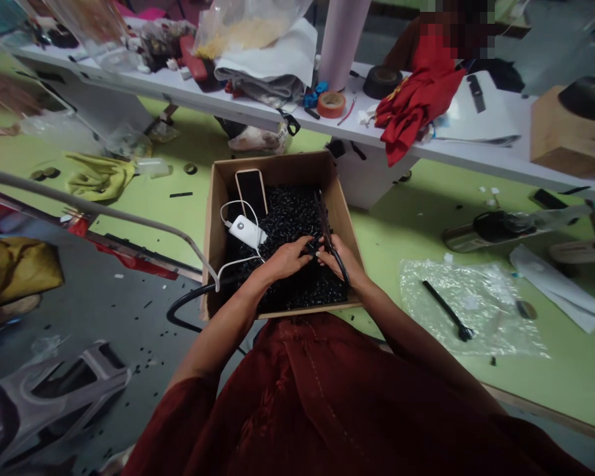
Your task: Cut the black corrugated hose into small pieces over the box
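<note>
A cardboard box on the green floor holds a heap of several small black plastic parts. My left hand rests on the heap, fingers curled around small black pieces. My right hand is closed on a bundle of long black strips that lean up toward the box's far wall. The two hands almost touch over the middle of the box. A phone stands against the back wall, and a white power bank with a white cable lies on the parts at left.
A clear plastic sheet with a black strip lies on the floor at right. A white table cluttered with tape, cloth and bags runs behind the box, with another person seated beyond it. A metal bar crosses at left.
</note>
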{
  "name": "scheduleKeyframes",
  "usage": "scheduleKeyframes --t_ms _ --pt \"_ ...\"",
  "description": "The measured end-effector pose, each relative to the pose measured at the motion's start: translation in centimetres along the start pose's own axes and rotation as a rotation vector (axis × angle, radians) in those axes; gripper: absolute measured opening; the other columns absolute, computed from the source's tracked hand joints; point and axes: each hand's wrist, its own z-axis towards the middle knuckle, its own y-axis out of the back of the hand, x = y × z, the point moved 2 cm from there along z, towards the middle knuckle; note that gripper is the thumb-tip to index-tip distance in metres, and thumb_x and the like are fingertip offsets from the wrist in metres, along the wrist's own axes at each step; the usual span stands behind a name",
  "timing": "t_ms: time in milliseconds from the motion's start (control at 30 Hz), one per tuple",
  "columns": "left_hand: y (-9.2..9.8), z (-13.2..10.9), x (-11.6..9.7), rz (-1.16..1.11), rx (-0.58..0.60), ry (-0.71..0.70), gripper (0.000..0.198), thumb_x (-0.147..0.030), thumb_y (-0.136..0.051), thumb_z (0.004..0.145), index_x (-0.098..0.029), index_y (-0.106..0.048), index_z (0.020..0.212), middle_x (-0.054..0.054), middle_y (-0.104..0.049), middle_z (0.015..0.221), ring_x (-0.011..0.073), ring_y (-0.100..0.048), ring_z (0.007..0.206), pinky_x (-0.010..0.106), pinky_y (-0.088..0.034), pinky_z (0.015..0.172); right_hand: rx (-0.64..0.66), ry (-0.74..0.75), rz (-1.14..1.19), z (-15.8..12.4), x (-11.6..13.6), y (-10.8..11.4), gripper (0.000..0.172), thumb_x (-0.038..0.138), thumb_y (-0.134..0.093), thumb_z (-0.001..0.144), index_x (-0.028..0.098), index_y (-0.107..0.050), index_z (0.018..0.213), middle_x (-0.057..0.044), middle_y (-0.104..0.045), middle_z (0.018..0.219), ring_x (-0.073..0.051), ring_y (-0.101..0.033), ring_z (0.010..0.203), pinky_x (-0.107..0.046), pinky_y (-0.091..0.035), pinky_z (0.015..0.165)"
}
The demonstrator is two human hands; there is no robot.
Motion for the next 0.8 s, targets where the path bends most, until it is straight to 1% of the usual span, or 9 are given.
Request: scheduleKeyframes --t_ms 100,167,267,333,400,500,600,667,800 --pt "-0.3 0.0 0.0 0.021 0.014 -0.025 0.053 -0.018 -0.052 0.083 -0.016 -0.043 0.135 0.007 -0.069 0.105 0.0198 -0.065 0.095 0.031 -0.048 0.086 0.060 0.007 -0.041 0.0 0.2 -0.2 0.038 0.044 -0.058 0.076 0.022 -0.045 0.104 0.002 -0.057 0.080 -0.014 -0.058 0.063 -0.032 -0.052 0.066" --pt "-0.5 0.0 -0.2 0.030 0.010 -0.035 0.053 -0.017 -0.053 0.083 -0.017 -0.043 0.135 0.008 -0.069 0.107 0.0200 -0.065 0.097 0.030 -0.048 0.086 0.060 0.024 -0.057 -0.1 0.3 -0.2 0.037 0.043 -0.058 0.076 0.022 -0.046 0.105 0.002 -0.057 0.080 -0.014 -0.057 0.063 -0.032 -0.052 0.066" --pt "-0.4 0.1 -0.5 0.109 -0.008 -0.035 0.046 -0.020 -0.053 0.084 -0.019 -0.048 0.129 0.008 -0.068 0.108 0.0212 -0.065 0.098 0.031 -0.048 0.086 0.005 0.019 -0.052 0.0 0.3 0.1 0.038 0.042 -0.058 0.076 0.023 -0.045 0.106 0.002 -0.057 0.082 -0.015 -0.058 0.065 -0.032 -0.052 0.067" --pt "-0.3 0.1 -0.8 0.223 -0.010 -0.033 0.033 -0.021 -0.053 0.085 -0.019 -0.056 0.118 0.009 -0.068 0.106 0.0227 -0.064 0.098 0.032 -0.048 0.087 -0.057 0.013 -0.077 0.0 0.2 0.5 0.037 0.042 -0.057 0.077 0.023 -0.045 0.107 0.001 -0.058 0.083 -0.016 -0.058 0.066 -0.033 -0.052 0.068" --pt "-0.2 0.0 -1.0 0.337 -0.018 -0.027 0.024 -0.022 -0.052 0.086 -0.018 -0.061 0.108 0.011 -0.068 0.104 0.0238 -0.063 0.099 0.033 -0.047 0.089 -0.149 0.021 -0.138 0.1 0.0 0.9 0.037 0.040 -0.056 0.078 0.023 -0.045 0.109 0.000 -0.060 0.084 -0.017 -0.059 0.069 -0.034 -0.051 0.071" --pt "0.0 -0.2 -1.1 0.427 -0.027 -0.022 0.027 -0.023 -0.047 0.089 -0.017 -0.060 0.112 0.012 -0.067 0.104 0.0234 -0.063 0.098 0.032 -0.046 0.088 -0.249 0.035 -0.227 0.2 -0.3 1.3 0.038 0.040 -0.053 0.080 0.023 -0.046 0.113 -0.003 -0.063 0.090 -0.019 -0.062 0.078 -0.036 -0.050 0.077" --pt "0.4 -0.3 -1.0 0.415 -0.035 -0.013 0.031 -0.023 -0.045 0.090 -0.018 -0.059 0.118 0.010 -0.066 0.107 0.0219 -0.064 0.096 0.030 -0.047 0.085 -0.248 0.041 -0.243 0.1 -0.2 1.3 0.041 0.043 -0.052 0.082 0.022 -0.046 0.117 -0.006 -0.064 0.098 -0.021 -0.063 0.085 -0.036 -0.049 0.080" --pt "1.0 -0.2 -0.9 0.373 -0.101 0.015 0.033 -0.023 -0.045 0.091 -0.018 -0.059 0.120 0.010 -0.066 0.110 0.0220 -0.063 0.097 0.030 -0.047 0.085 -0.240 0.039 -0.235 0.0 0.1 1.2 0.043 0.045 -0.051 0.083 0.022 -0.045 0.119 -0.007 -0.064 0.099 -0.021 -0.064 0.087 -0.036 -0.049 0.079" --pt "2.7 -0.1 -0.4 0.268 -0.300 0.084 0.035 -0.027 -0.044 0.092 -0.016 -0.061 0.120 0.011 -0.066 0.111 0.0227 -0.062 0.100 0.031 -0.046 0.088 -0.191 0.001 -0.299 -0.4 1.1 1.0 0.044 0.047 -0.050 0.084 0.021 -0.046 0.119 -0.008 -0.066 0.098 -0.023 -0.064 0.088 -0.035 -0.048 0.078"
